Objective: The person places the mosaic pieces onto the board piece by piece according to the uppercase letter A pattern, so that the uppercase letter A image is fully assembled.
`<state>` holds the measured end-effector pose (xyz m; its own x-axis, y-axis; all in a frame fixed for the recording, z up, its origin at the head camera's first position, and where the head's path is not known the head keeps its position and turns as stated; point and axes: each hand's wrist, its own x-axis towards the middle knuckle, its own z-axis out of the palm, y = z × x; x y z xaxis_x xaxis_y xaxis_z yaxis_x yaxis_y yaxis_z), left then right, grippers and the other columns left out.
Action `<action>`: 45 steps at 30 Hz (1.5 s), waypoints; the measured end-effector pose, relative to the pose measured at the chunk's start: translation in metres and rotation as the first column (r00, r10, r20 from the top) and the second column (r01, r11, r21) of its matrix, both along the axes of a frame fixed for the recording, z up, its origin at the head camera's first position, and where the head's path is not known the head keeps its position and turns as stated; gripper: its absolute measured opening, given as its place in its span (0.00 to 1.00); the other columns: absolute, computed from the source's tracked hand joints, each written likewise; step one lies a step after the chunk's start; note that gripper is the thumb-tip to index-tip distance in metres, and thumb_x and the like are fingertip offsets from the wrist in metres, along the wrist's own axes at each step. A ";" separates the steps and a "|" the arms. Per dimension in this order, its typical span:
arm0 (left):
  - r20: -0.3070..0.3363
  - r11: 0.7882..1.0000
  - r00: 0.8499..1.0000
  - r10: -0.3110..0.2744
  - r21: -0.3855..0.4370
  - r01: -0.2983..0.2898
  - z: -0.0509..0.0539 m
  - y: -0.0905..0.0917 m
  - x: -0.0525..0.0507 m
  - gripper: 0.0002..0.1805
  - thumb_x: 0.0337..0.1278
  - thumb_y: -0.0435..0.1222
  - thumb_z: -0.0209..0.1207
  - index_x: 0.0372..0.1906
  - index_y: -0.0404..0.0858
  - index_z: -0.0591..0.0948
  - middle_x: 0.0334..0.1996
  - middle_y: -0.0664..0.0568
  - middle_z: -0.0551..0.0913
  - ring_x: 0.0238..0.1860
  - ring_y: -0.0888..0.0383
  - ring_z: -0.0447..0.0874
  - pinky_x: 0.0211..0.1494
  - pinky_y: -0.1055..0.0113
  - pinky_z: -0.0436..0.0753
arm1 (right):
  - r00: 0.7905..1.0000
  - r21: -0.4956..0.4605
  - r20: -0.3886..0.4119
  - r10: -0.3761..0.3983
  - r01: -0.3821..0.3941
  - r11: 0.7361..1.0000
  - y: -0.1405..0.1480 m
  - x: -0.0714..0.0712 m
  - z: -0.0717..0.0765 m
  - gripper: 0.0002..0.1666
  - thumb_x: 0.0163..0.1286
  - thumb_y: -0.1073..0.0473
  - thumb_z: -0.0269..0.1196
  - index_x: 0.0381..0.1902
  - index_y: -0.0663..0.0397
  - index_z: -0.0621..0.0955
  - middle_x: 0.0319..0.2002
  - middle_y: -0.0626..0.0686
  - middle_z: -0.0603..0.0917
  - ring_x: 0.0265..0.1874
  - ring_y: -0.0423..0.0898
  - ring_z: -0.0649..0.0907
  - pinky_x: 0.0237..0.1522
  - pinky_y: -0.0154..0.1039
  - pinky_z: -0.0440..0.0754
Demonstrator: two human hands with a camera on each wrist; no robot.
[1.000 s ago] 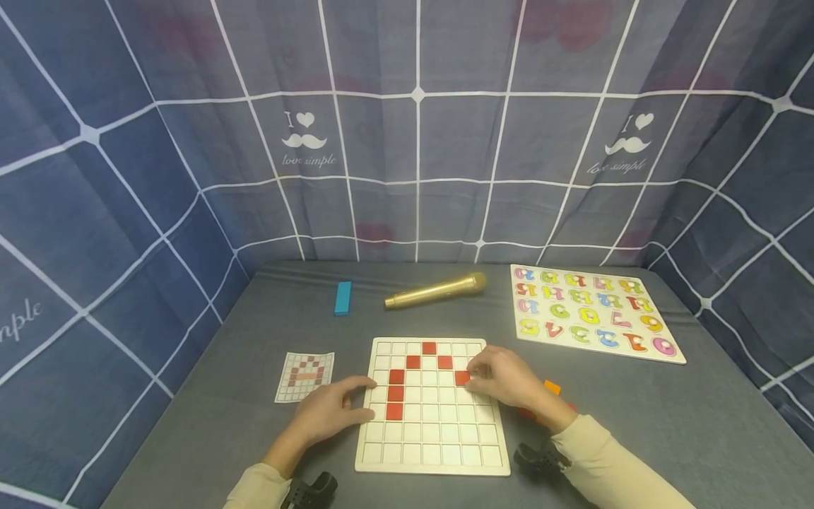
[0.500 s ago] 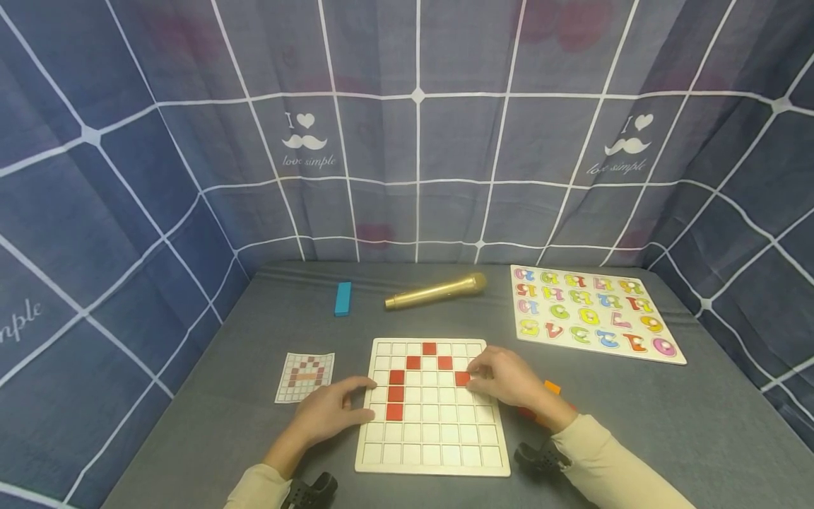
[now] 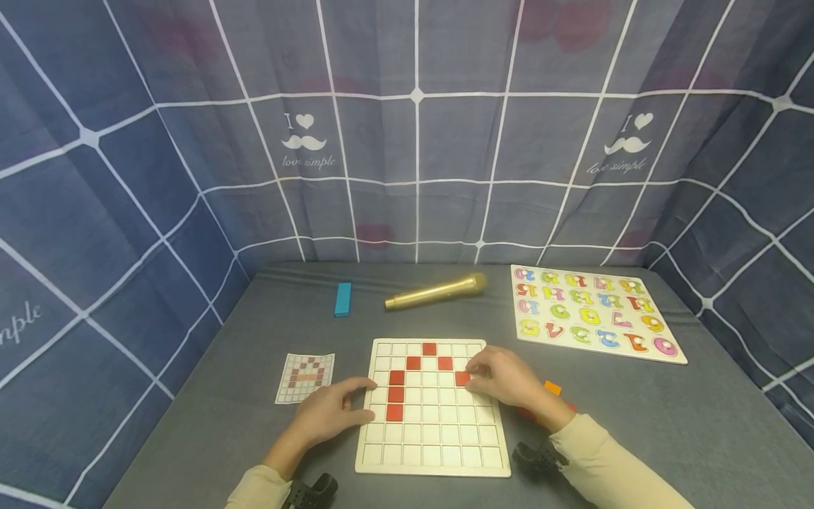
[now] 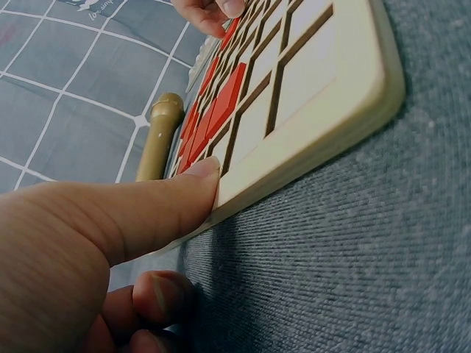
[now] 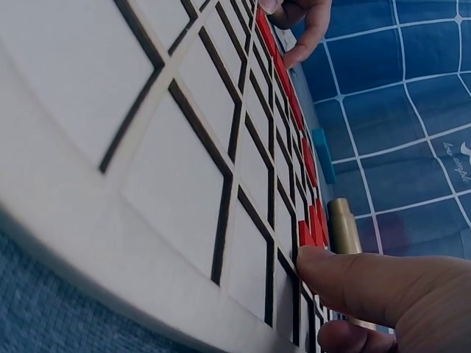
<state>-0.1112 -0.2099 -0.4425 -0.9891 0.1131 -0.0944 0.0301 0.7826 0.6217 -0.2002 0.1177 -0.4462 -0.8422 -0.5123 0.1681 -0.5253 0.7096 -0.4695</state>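
One cream grid board (image 3: 432,433), squared in seven rows and columns, lying flat on grey cloth (image 3: 642,431) directly before the person; this central placing presumably keeps every cell within reach of both hands. Seven red tiles (image 3: 396,394) set in its cells: one at the far edge, pairs stepping outward below it, two more down the second column from the left. One of these, the right-hand tile (image 3: 461,379) of the third row, is pinched between thumb and fingertip of the right hand (image 3: 505,378), a hold that seems suited to squaring so small a piece in its cell. Left hand (image 3: 327,410) relaxed and gripping nothing, thumb laid on the board's left rim, forefinger touching the same edge farther up, likely to stop the board sliding. One pattern card (image 3: 309,367), printed in red and orange squares, just beyond the left hand, apparently for easy reference. Loose orange piece (image 3: 552,387) and red pieces (image 3: 527,413), partly hidden by the right forearm, probably stocked there for short reaches. Farther back, seemingly kept out of the way: blue block (image 3: 343,300), gold microphone (image 3: 435,291), number puzzle (image 3: 542,337) at far right.
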 end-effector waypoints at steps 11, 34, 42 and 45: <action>-0.002 1.000 1.000 -0.015 -0.006 0.015 -0.003 0.000 0.000 0.26 0.48 0.52 0.70 0.55 0.54 0.81 0.18 0.61 0.70 0.17 0.65 0.62 0.19 0.71 0.60 | 0.998 -0.046 0.029 -0.049 0.050 0.998 0.018 -0.003 0.008 0.13 0.57 0.54 0.73 0.39 0.52 0.86 0.32 0.46 0.82 0.31 0.38 0.77 0.34 0.34 0.74; -0.011 0.999 1.000 0.014 -0.029 -0.014 -0.002 -0.004 0.000 0.25 0.46 0.51 0.71 0.53 0.57 0.81 0.18 0.60 0.70 0.17 0.65 0.62 0.19 0.71 0.60 | 0.964 0.050 0.090 -0.251 0.247 0.968 0.145 0.028 0.006 0.21 0.54 0.46 0.74 0.42 0.52 0.87 0.34 0.47 0.84 0.30 0.34 0.73 0.31 0.33 0.70; -0.006 1.000 1.000 -0.003 -0.020 0.003 -0.002 -0.003 -0.001 0.25 0.47 0.51 0.71 0.54 0.56 0.81 0.18 0.60 0.70 0.17 0.64 0.62 0.19 0.71 0.60 | 0.976 0.049 0.087 -0.199 0.195 0.980 0.138 0.038 0.000 0.31 0.47 0.41 0.78 0.44 0.54 0.85 0.37 0.48 0.82 0.35 0.39 0.76 0.35 0.35 0.72; -0.001 1.000 1.000 -0.002 -0.022 0.002 -0.002 -0.003 -0.001 0.25 0.47 0.51 0.71 0.54 0.56 0.81 0.18 0.60 0.70 0.17 0.64 0.62 0.19 0.71 0.60 | 0.982 0.036 0.043 -0.182 0.181 0.983 0.138 0.041 -0.005 0.30 0.44 0.43 0.79 0.40 0.52 0.84 0.37 0.48 0.81 0.35 0.40 0.76 0.36 0.36 0.73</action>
<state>-0.1124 -0.2125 -0.4442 -0.9890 0.1128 -0.0961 0.0320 0.7958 0.6047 -0.1588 0.2558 -0.4510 -0.9282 -0.3545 0.1130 -0.3646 0.8061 -0.4661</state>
